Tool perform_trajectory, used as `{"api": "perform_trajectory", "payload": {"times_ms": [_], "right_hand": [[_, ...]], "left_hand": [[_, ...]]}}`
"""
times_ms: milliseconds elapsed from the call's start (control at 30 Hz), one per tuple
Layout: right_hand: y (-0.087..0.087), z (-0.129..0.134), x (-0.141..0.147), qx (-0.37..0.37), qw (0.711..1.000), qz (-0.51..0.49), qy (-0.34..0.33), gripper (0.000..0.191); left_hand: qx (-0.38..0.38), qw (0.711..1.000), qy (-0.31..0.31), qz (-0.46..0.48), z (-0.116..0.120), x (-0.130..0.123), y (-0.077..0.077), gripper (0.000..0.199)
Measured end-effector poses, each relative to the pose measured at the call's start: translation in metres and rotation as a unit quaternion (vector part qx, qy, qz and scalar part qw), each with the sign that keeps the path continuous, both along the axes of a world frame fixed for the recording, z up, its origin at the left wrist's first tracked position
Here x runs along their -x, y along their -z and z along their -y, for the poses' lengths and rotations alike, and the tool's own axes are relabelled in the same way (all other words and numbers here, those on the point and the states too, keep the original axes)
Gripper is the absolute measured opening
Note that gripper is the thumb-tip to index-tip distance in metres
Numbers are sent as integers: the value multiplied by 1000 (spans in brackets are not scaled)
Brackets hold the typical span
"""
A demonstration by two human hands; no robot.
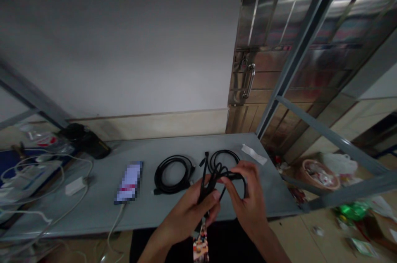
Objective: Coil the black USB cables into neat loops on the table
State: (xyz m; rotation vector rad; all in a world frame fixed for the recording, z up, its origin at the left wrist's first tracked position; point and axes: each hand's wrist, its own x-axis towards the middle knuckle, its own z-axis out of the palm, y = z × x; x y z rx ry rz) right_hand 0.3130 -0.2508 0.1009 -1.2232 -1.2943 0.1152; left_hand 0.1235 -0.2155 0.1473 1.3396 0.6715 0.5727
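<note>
A bunched black cable [214, 178] is between my two hands, above the front part of the grey table [145, 217]. My left hand [198, 203] is wrapped round the gathered strands. With thumb and fingers, my right hand [248, 199] pinches a loop of the same cable on its right side. A black plug end [206, 154] sticks up from the bunch. Just left of my hands lies a coiled black cable [173, 190], flat on the table. Behind the bunch rests another black coil [225, 153], partly hidden by my right hand.
A phone [128, 182] with a white charging cable [116, 223] lies on the table's left half. Further left are a white adapter [74, 186], a power strip [27, 180] and a black bottle [87, 141]. A white strip [254, 154] lies near the metal post [273, 106].
</note>
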Motion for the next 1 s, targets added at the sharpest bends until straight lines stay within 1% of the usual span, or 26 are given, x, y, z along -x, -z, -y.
{"api": "perform_trajectory", "payload": {"times_ms": [33,100,167,233,300,333,467,533,600,667,700,767,833,900,1000], "right_hand": [[0,2,3,3,1000,-18,3,10],[0,7,10,31,999,-30,-34,5],[3,12,17,78,992,-44,-94,11],[7,16,23,123,981,-90,-124,23],[10,16,26,161,968,-139,-129,27],[10,15,26,176,962,-157,-134,27],[8,11,22,208,940,-209,-172,29],[6,10,21,207,933,-228,-186,28],[6,10,22,198,930,-243,-192,29],[7,12,21,201,922,-259,-204,29],[8,13,20,208,917,-266,-212,29],[11,15,12,230,907,-274,-223,30],[14,17,-1,248,905,-272,-213,34],[18,20,-21,247,915,-261,-184,37],[25,24,-59,200,942,-230,-139,36]], "left_hand": [[-19,999,-30,-9,1,-1,1,47],[-66,994,-74,-35,3,-3,6,44],[-118,986,-95,-64,4,-5,15,42],[-159,978,-104,-84,7,-7,23,44],[-187,973,-99,-96,9,-7,29,47],[-201,970,-87,-105,10,-6,31,49],[-256,954,-30,-157,15,-3,29,54],[-287,942,-27,-173,15,-1,30,57],[-323,926,-44,-189,14,2,34,59],[-340,916,-70,-203,13,7,39,60],[-334,916,-83,-204,12,10,41,59],[-297,928,-116,-195,9,19,40,56],[-254,936,-164,-181,5,32,34,48],[-239,928,-228,-175,-1,46,26,42],[-244,898,-324,-171,-10,72,19,45]]}}
